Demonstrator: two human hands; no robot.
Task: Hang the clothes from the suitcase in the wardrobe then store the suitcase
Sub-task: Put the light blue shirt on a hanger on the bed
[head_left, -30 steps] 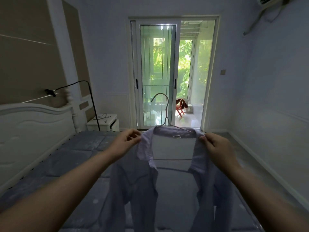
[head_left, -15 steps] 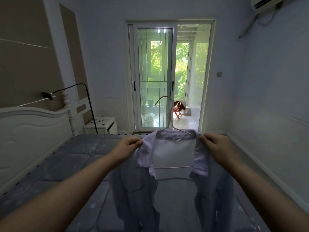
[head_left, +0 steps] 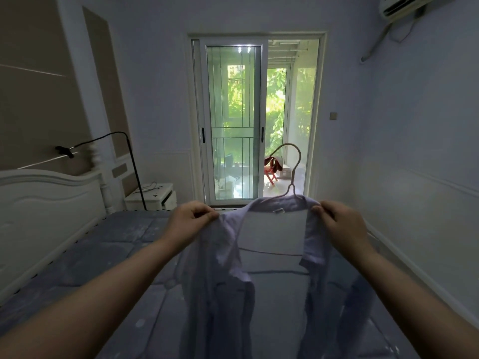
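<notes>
The pale lilac shirt (head_left: 261, 257) hangs on a wire hanger (head_left: 291, 177) and is held up in front of the person, above the grey quilted mattress (head_left: 108, 257). The left hand (head_left: 190, 220) pinches the shirt's left shoulder, fingers curled over the cloth; the right hand (head_left: 338, 224) pinches the right shoulder in the same way. The garment spans the gap between the two hands — collar uppermost, front open, both panels hanging down towards the mattress. The hanger's hook rises above the collar, tilted towards the right hand's side, and its lower bar shows across the open front.

Surroundings: a white headboard (head_left: 49, 200) at the left, a white bedside table (head_left: 153, 196) beyond it with a black floor lamp (head_left: 103, 143) beside, and a sliding glass door (head_left: 233, 123) straight ahead — partly open onto a balcony holding a red stool (head_left: 272, 169). An air conditioner (head_left: 404, 6) is mounted at the upper right.
</notes>
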